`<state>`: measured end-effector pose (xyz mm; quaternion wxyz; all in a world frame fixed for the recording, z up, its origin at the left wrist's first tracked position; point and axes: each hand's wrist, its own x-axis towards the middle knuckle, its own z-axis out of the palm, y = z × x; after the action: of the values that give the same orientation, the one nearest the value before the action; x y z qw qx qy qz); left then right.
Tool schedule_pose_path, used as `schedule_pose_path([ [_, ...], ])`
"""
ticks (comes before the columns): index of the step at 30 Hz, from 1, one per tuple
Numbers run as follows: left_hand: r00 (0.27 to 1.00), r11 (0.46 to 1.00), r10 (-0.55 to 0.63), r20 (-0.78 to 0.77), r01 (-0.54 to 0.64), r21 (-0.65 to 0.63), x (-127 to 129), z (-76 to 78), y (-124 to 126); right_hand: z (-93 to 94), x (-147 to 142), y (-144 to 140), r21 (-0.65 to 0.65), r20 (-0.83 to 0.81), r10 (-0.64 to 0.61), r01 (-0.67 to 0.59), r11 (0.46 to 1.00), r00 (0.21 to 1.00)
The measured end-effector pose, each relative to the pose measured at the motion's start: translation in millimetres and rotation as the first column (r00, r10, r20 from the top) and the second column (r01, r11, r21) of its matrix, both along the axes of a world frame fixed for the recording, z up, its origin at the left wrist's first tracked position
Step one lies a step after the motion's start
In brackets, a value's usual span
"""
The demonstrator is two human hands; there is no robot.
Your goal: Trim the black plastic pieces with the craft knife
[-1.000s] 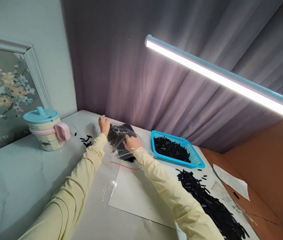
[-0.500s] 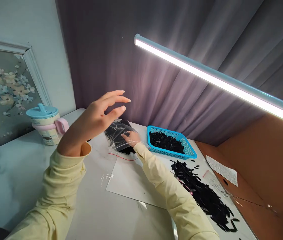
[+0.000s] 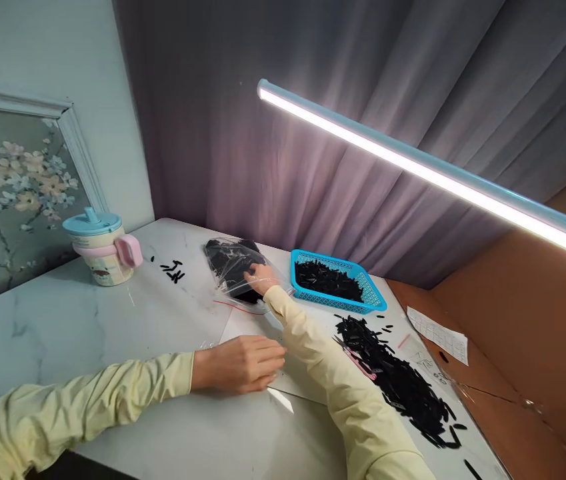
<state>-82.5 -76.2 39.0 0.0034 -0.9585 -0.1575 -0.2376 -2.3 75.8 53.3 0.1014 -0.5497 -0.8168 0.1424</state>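
My right hand [image 3: 261,277] rests flat on a clear plastic bag [image 3: 227,263] filled with small black pieces, at the far side of the marble table. My left hand [image 3: 243,363] lies palm down near the table's front, its fingers on the edge of a flat clear sheet [image 3: 257,327] spread on the table. A blue basket [image 3: 373,293] holding more black pieces stands to the right of the bag. A loose heap of black pieces [image 3: 397,383] lies by my right forearm.
A lidded cup with a pink handle [image 3: 100,247] stands at the left. A few stray black pieces [image 3: 173,270] lie beside it. A lit tube lamp [image 3: 413,170] hangs across above. A paper slip [image 3: 437,333] lies on the brown surface at right.
My left hand left the bag, rose into the air, then came down near the table's front onto the clear sheet. My right hand stayed on the bag.
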Motion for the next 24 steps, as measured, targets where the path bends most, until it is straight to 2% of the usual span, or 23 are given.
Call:
schedule_pose_path([
  [2, 0.994, 0.995, -0.062, -0.088, 0.055, -0.083, -10, -12.0, 10, 2.8, 5, -11, 0.04, 0.005, 0.031, -0.031, 0.999, 1.0],
  [6, 0.994, 0.955, 0.046, -0.095, -0.071, -0.289, -26, -21.3, 24, 3.1, 27, -54, 0.096, 0.008, 0.116, -0.116, 0.989, 0.993],
  [10, 0.991, 0.934, 0.113, -0.067, -0.129, -0.333, -26, -25.9, 26, -9.2, 52, -103, 0.14, 0.058, 0.102, -0.11, 0.984, 0.993],
  [13, 0.981, 0.917, 0.19, -0.026, -0.187, -0.352, -24, -30.6, 27, -22.6, 63, -127, 0.172, 0.101, 0.044, -0.061, 0.983, 0.994],
  [17, 0.948, 0.881, 0.318, 0.008, -0.292, -0.373, -23, -41.8, 30, -35.2, 67, -134, 0.225, 0.121, -0.022, -0.006, 0.974, 0.992],
  [20, 0.919, 0.853, 0.394, 0.006, -0.363, -0.375, -22, -44.6, 30, -36.8, 69, -132, 0.261, 0.102, -0.028, 0.0, 0.965, 0.994],
  [22, 0.903, 0.84, 0.429, 0.006, -0.397, -0.37, -20, -37.2, 27, -34.9, 73, -129, 0.276, 0.074, -0.018, -0.004, 0.961, 0.997],
  [24, 0.891, 0.831, 0.454, 0.008, -0.42, -0.365, -17, -21.2, 18, -32.2, 79, -126, 0.288, 0.032, 0.004, -0.013, 0.957, 0.999],
])
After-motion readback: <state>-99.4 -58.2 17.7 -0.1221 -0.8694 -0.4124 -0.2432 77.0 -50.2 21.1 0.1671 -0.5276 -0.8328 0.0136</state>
